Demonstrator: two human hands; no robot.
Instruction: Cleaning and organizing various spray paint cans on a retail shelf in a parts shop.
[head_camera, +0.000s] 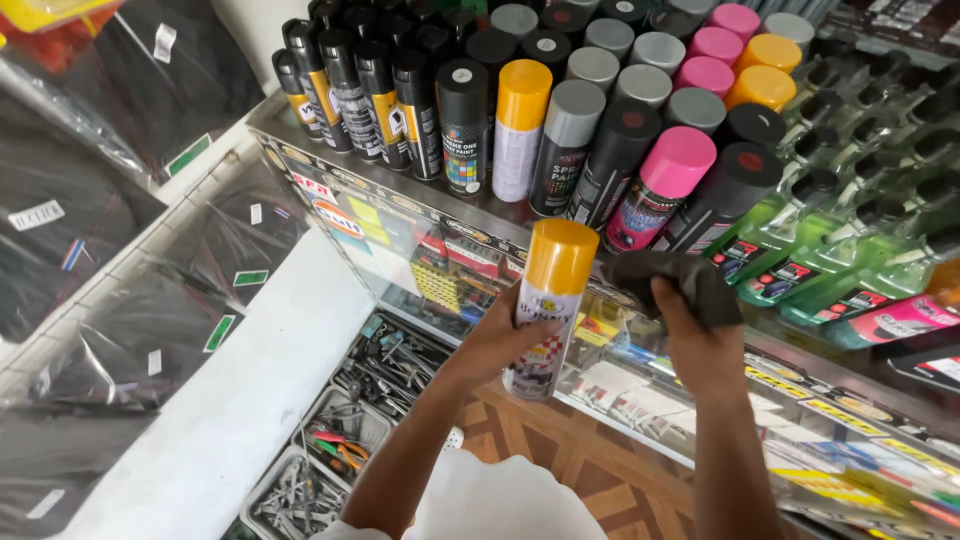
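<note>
Gripping a yellow-capped spray can upright in our left hand, we hold it just in front of the glass tabletop, where rows of spray cans stand; our right hand is closed on a dark grey cloth beside the can's cap

Both forearms rise from the lower edge of the view, bare, angled up and slightly toward each other. The left hand is wrapped around a spray can, fingers curled round its far side, thumb toward the viewer, wrist nearly straight. The right hand is raised a little higher, back of the hand facing the viewer, fingers closed over a dark cloth. The two hands are near each other, not touching.
</note>
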